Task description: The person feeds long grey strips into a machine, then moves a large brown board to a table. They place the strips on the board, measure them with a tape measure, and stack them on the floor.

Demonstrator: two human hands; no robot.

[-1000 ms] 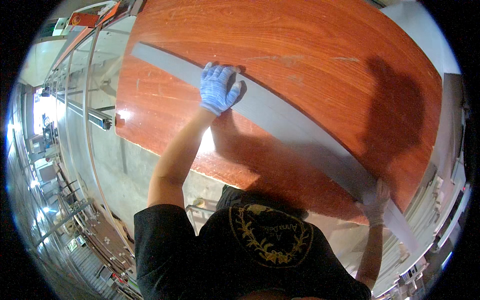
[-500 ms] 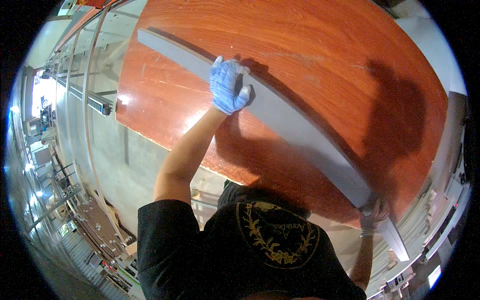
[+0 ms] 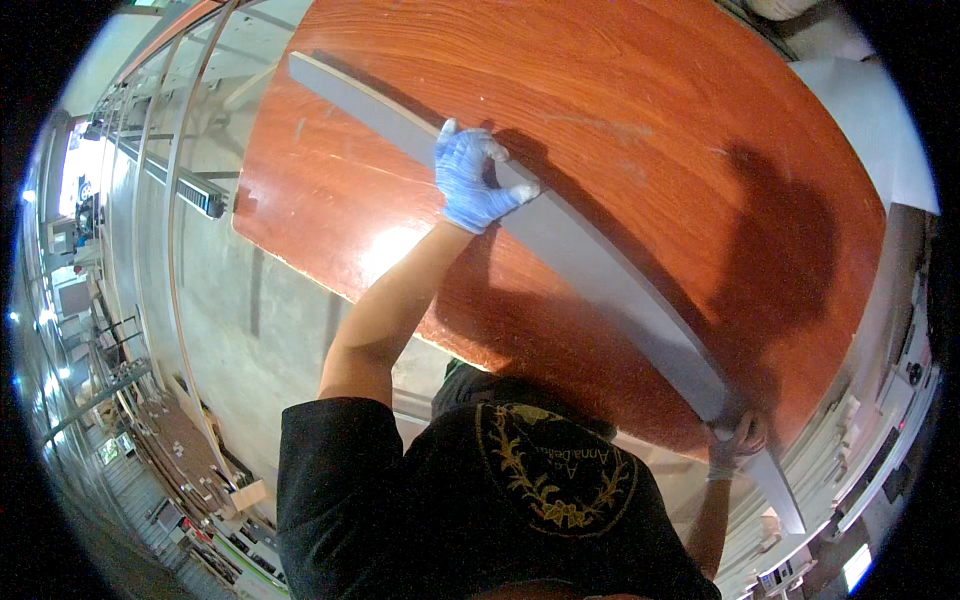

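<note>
Here in the workshop, a metal bar (image 3: 200,192) juts well left of the left hand (image 3: 470,180), whose fingers, thumb now spread wider, lie open across the long grey board (image 3: 615,295) on the red-brown table (image 3: 620,60), apparently steadying it, while the right hand (image 3: 735,447) grips its overhanging end, pale strips (image 3: 838,440) perhaps crowding those fingers' right.

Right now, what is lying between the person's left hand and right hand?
In the head view, the middle stretch of the grey board lies between them, over the reddish-brown tabletop.
</note>
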